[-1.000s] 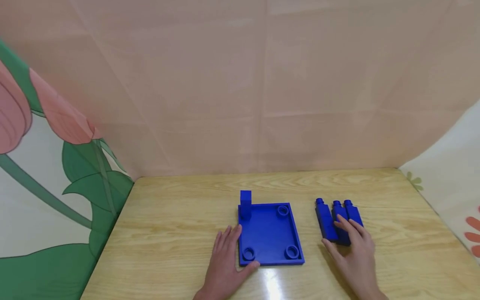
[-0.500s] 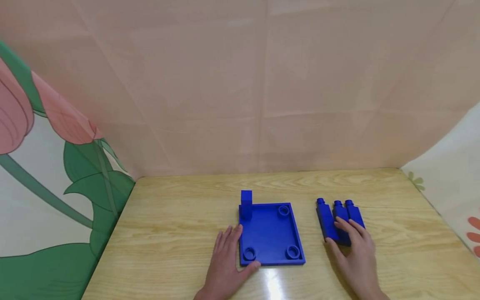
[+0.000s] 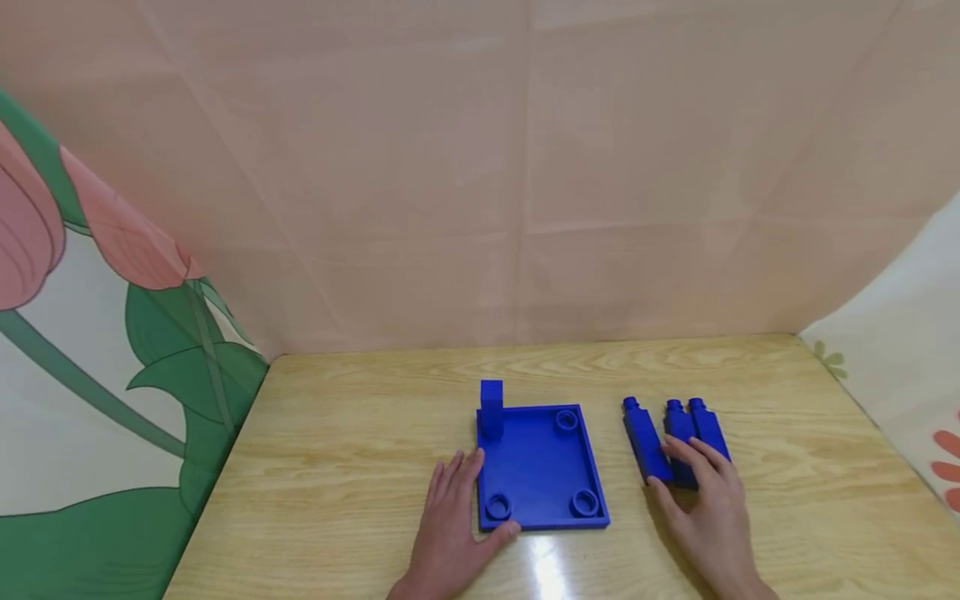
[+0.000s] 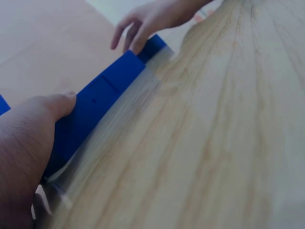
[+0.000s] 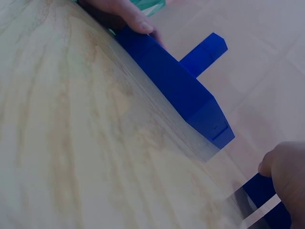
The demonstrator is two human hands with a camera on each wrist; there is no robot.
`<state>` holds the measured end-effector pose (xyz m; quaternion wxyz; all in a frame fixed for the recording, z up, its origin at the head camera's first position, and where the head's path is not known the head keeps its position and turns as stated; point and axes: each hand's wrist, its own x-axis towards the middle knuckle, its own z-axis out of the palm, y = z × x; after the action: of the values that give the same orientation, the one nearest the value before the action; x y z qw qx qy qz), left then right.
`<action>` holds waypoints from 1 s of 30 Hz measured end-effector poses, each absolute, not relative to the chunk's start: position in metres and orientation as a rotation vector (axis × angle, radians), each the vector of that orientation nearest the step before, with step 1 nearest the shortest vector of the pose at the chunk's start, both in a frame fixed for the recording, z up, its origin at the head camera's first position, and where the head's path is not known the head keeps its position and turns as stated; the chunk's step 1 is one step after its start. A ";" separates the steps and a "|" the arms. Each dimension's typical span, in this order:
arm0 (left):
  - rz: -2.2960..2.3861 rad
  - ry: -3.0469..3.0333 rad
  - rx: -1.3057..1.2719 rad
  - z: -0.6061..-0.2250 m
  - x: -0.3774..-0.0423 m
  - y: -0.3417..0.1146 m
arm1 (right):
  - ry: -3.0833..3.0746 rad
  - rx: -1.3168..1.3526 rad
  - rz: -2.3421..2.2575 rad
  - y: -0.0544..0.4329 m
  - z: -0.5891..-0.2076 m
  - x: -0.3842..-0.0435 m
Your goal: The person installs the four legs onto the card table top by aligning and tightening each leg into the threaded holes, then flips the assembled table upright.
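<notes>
A square blue tabletop-like tray (image 3: 536, 467) lies with its rim up. Round sockets show in three corners, and one blue square leg (image 3: 491, 408) stands upright at the far left corner. My left hand (image 3: 453, 521) rests against the tray's near left corner, fingers straight along the left side and thumb at the near rim. On the right, my right hand (image 3: 708, 508) pinches the leftmost lying blue leg (image 3: 643, 442), which has a threaded end, between thumb and index finger. Beside it lie two more such legs, the middle leg (image 3: 678, 425) and the rightmost leg (image 3: 708, 429), partly under the fingers.
The wood-grain table (image 3: 337, 450) extends on both sides of the tray. A plain beige cloth (image 3: 525, 183) hangs along the back edge. Flower-printed cloth (image 3: 165, 350) borders the left side, and a pale printed cloth (image 3: 900, 333) the right.
The leftmost lying leg has shifted left at its far end, widening the gap to the other two. My right index finger has moved slightly left with it. The left hand has stayed in place.
</notes>
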<state>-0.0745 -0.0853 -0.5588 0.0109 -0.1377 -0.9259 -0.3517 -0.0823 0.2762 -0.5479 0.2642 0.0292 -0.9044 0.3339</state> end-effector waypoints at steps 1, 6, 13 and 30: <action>-1.101 -2.887 -0.430 -0.558 -0.074 -0.085 | -2.436 0.094 0.906 0.276 -0.549 -0.082; -1.101 -2.889 -0.430 -0.557 -0.075 -0.085 | -2.387 0.189 0.911 0.277 -0.552 -0.084; -1.097 -2.915 -0.422 -0.557 -0.075 -0.085 | -2.334 0.268 0.891 0.278 -0.554 -0.085; -1.109 -2.905 -0.413 -0.558 -0.075 -0.085 | -2.452 0.238 0.722 0.281 -0.555 -0.084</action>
<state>-0.0753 -0.0855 -0.5578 0.0026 -0.1315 -0.9261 -0.3535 -0.0838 0.2809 -0.5546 0.2835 0.0888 -0.9160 0.2697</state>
